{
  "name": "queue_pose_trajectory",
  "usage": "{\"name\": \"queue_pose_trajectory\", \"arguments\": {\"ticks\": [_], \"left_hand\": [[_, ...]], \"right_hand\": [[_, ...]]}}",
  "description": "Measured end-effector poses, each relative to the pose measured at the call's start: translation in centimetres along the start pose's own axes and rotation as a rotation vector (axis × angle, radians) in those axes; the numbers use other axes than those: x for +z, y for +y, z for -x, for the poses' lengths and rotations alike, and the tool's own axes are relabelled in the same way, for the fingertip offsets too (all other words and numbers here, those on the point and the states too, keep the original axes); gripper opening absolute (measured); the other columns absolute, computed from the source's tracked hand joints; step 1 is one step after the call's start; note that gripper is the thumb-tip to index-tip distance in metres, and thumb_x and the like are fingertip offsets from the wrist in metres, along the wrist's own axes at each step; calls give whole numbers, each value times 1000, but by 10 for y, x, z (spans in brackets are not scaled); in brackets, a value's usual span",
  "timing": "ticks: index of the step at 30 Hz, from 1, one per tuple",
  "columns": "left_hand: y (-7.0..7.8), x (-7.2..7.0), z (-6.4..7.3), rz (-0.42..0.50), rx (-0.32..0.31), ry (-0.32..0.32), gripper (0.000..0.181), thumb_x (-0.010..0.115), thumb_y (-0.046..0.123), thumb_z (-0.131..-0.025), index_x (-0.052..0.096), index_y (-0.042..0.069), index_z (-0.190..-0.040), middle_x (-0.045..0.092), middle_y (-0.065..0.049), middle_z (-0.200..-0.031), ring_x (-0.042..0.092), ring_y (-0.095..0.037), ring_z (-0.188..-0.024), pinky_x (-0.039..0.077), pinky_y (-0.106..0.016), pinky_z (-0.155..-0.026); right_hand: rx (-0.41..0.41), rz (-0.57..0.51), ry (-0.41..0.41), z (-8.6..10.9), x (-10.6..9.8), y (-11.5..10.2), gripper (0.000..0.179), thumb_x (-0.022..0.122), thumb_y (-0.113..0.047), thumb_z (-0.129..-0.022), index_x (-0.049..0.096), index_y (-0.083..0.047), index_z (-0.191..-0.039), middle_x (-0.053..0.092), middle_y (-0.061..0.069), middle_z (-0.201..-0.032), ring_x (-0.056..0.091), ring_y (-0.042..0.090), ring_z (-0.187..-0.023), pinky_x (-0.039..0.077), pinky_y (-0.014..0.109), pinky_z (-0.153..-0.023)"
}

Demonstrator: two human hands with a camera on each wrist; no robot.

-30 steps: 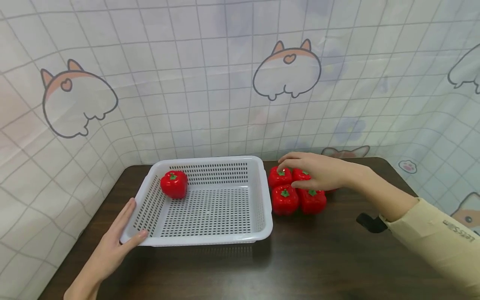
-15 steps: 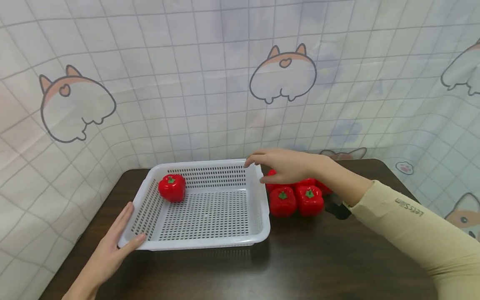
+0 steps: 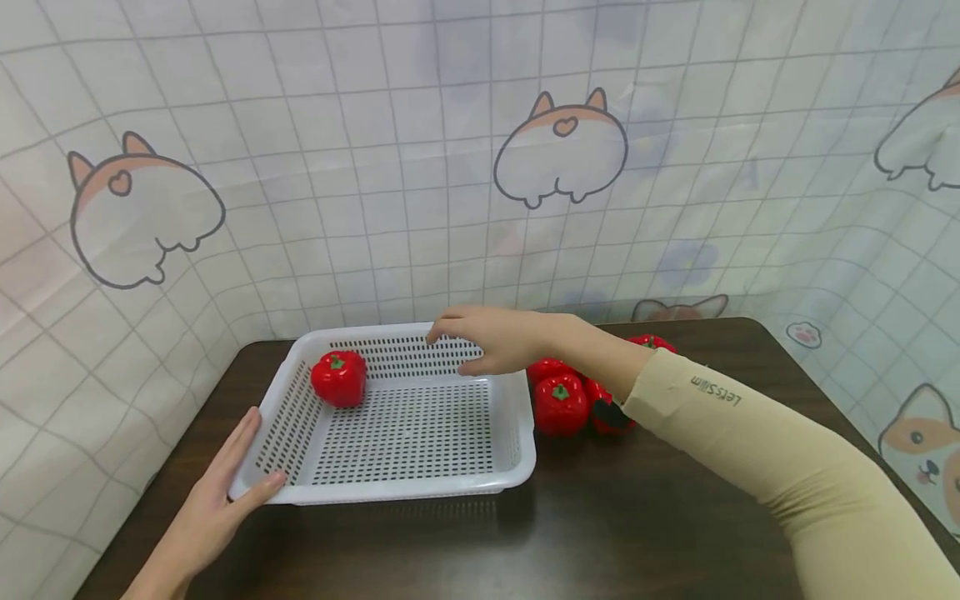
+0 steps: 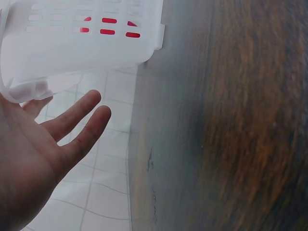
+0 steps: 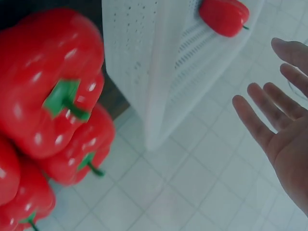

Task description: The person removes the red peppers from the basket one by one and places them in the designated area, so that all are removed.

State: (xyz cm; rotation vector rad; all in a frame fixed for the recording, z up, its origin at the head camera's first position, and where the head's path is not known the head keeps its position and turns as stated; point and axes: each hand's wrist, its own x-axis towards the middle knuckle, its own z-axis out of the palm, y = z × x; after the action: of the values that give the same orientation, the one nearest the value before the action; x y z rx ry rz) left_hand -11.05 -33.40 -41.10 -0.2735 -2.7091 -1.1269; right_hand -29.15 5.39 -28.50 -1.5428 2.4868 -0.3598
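Observation:
A white perforated plastic basket [image 3: 397, 483] sits on the table with one red bell pepper [image 3: 339, 379] in its back left corner. My left hand [image 3: 206, 508] rests against the basket's front left corner, thumb along the front rim and fingers by the left side. In the left wrist view those fingers [image 4: 82, 130] are straight and spread beside the basket wall. My right hand [image 3: 498, 337] hovers over the back right part of the basket, holding nothing. Its fingers [image 5: 252, 118] are spread and slightly bent in the right wrist view.
To the right of the basket, several red bell peppers [image 3: 561, 406] with green stems stand in a cluster, partly hidden by the right forearm. A grid-patterned cloth [image 3: 375, 167] with corgi drawings hangs behind the dark wooden table [image 3: 637, 517].
My right hand has moved left from above the pepper cluster to over the basket, carrying nothing. The left hand stays at the basket's corner, and the basket pepper keeps its place.

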Motion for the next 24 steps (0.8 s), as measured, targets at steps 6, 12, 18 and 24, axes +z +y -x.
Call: {"name": "queue_pose_trajectory", "arguments": {"ticks": [6,12,18,24], "left_hand": [[-1,-1,2,21,16,7,87,70,18,-98,16,25,-166,11,3,-171,29,-7,-143,22,-2,-96],[-1,0,-2,29,31,12,87,71,17,-98,18,24,-166,12,1,-171,27,0,-141,20,-3,-97],[-1,0,-3,35,30,6,86,70,17,-98,17,23,-166,11,-2,-171,27,-22,-147,20,-3,-98],[-1,-1,-2,25,17,9,87,71,17,-98,18,22,-166,11,-3,-171,30,-37,-144,20,-3,-96]], "right_hand": [[-34,-4,-39,-27,8,-11,53,71,-20,-98,50,-14,-147,47,2,-149,47,17,-134,39,31,-111],[-56,9,-55,-55,14,-22,56,71,-20,-97,50,-12,-148,48,2,-150,43,17,-139,37,30,-112],[-25,13,-104,-81,28,-28,60,72,-20,-97,47,-12,-152,47,1,-153,38,14,-143,35,29,-114],[-10,-2,-129,-96,38,-30,63,74,-18,-96,47,-11,-152,48,1,-151,41,15,-141,37,28,-112]]}}
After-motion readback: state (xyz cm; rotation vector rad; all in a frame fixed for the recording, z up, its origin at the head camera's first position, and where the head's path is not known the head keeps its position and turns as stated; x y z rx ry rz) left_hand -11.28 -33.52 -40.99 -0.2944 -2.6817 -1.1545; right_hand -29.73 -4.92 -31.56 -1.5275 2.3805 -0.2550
